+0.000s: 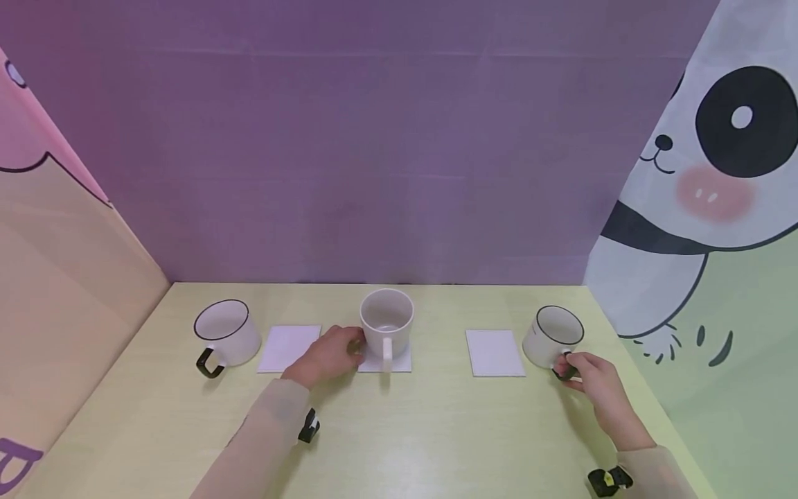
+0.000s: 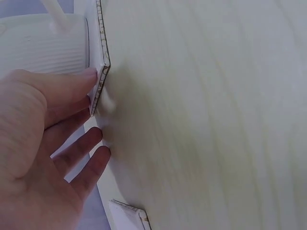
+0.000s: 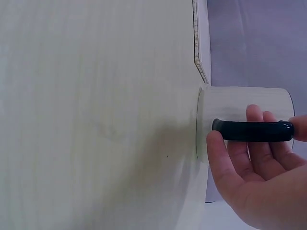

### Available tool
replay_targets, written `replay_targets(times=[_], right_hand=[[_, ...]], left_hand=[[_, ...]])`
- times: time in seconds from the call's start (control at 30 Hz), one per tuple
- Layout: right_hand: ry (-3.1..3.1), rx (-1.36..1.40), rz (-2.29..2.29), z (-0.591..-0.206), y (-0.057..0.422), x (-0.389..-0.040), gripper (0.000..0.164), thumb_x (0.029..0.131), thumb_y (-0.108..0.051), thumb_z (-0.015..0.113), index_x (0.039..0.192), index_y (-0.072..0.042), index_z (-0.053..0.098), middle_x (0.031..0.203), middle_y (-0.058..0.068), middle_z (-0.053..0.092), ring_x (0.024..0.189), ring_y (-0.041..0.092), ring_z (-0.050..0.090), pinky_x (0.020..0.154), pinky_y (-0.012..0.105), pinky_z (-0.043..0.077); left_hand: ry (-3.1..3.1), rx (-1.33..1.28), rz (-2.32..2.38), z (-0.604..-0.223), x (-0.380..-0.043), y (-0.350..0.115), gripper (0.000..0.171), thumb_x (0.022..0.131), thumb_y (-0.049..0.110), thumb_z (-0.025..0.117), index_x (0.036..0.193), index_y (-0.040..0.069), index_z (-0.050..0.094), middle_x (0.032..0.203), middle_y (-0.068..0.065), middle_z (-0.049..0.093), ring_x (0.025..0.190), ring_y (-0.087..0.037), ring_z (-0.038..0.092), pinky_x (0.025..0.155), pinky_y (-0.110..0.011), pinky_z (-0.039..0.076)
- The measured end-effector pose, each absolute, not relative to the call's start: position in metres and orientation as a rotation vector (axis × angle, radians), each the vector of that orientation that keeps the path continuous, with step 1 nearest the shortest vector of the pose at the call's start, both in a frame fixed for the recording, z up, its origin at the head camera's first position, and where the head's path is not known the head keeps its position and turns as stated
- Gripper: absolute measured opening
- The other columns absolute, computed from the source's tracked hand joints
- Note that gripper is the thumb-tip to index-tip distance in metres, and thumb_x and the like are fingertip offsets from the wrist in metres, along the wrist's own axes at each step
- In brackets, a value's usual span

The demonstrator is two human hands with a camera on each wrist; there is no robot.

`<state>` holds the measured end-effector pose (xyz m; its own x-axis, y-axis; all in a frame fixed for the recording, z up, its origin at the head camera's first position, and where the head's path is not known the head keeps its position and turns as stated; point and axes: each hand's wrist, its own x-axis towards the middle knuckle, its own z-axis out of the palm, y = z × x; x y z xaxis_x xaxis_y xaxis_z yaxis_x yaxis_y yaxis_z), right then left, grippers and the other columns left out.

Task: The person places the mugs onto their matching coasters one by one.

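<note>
A white mug (image 1: pixel 386 322) stands on a white square coaster (image 1: pixel 404 359) in the middle of the table, its handle towards me. Beside its left side is my left hand (image 1: pixel 334 352). In the left wrist view, the thumb and index fingertips lie at the corner of this coaster (image 2: pixel 100 84), with the other fingers loosely extended. At the right, my right hand (image 1: pixel 597 384) grips the black handle (image 3: pixel 254 131) of a white mug with a black rim (image 1: pixel 553 336). That mug's base is right at the tabletop in the right wrist view.
Another black-rimmed white mug (image 1: pixel 233 339) with a black handle stands at the left. One white coaster (image 1: pixel 283 348) lies left of the middle mug, partly behind my left hand; another coaster (image 1: pixel 496 353) lies beside the right mug. A purple backdrop (image 1: pixel 386 173) rises behind the table.
</note>
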<state>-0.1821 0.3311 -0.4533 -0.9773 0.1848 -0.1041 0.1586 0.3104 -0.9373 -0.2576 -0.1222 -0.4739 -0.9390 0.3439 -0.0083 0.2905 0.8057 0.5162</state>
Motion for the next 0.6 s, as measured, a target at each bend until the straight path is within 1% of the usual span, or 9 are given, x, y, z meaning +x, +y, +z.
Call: replay_targets(times=[0.23,0.43,0.5,0.6], right_hand=[[-2.509,-0.323,1.803,-0.455,0.333,-0.184,0.036,0.098,-0.013,0.039,0.110,0.016,0.056,0.089,0.005,0.064,0.084,0.005,0.060,0.080,0.031,0.054],[-2.494,-0.309,1.800,-0.458,0.333,-0.184,0.035,0.098,-0.013,0.039,0.108,0.015,0.057,0.088,0.004,0.064,0.083,0.005,0.061,0.079,0.030,0.054],[-2.497,-0.316,1.800,-0.458,0.333,-0.184,0.035,0.098,-0.014,0.039,0.109,0.015,0.057,0.088,0.004,0.064,0.083,0.005,0.061,0.079,0.030,0.054],[-2.510,-0.331,1.801,-0.457,0.333,-0.183,0.035,0.099,-0.015,0.039,0.108,0.014,0.057,0.088,0.005,0.063,0.083,0.006,0.060,0.079,0.031,0.054]], left_hand=[[2.890,0.503,0.840,-0.474,-0.256,-0.121,0.025,0.086,0.017,0.068,0.111,0.015,0.067,0.112,0.001,0.066,0.113,-0.023,0.055,0.099,-0.048,0.041],[2.941,0.436,0.817,-0.467,-0.251,-0.119,0.025,0.088,0.019,0.066,0.109,0.008,0.068,0.117,-0.008,0.064,0.117,-0.030,0.053,0.099,-0.051,0.040],[2.971,0.417,0.797,-0.465,-0.250,-0.119,0.025,0.088,0.020,0.066,0.109,0.007,0.067,0.117,-0.010,0.064,0.116,-0.031,0.054,0.097,-0.051,0.042],[3.006,0.403,0.777,-0.463,-0.248,-0.119,0.024,0.089,0.020,0.064,0.110,0.007,0.067,0.114,-0.009,0.064,0.109,-0.029,0.057,0.091,-0.049,0.046]])
